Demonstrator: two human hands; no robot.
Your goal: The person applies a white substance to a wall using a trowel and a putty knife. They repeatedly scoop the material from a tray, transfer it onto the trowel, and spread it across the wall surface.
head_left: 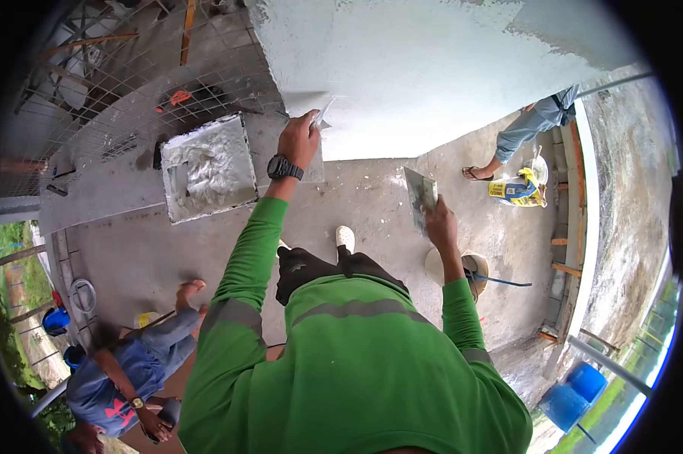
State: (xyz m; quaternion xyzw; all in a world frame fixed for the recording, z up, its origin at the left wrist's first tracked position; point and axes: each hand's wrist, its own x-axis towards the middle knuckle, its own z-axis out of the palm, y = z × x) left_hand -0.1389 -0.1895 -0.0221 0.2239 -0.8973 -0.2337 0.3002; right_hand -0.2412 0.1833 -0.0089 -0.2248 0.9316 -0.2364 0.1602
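Note:
My left hand (300,138), a dark watch on its wrist, is closed round a putty knife (324,113) whose thin blade is at the left edge of the pale plastered wall (402,76). Below the wall's bottom edge and to the right, my right hand (441,225) grips a flat trowel (419,200); its broad grey blade is tilted and smeared, apart from the wall. Left of my left hand sits a square tub (248,163) filled with white paste (208,166), its rim crusted.
Beneath my right forearm stands a round bucket (434,266). A yellow and blue bag (519,191) lies near one person's legs (524,136) at right. Another person (133,371) sits at lower left. Wire mesh (114,83) spans the upper left.

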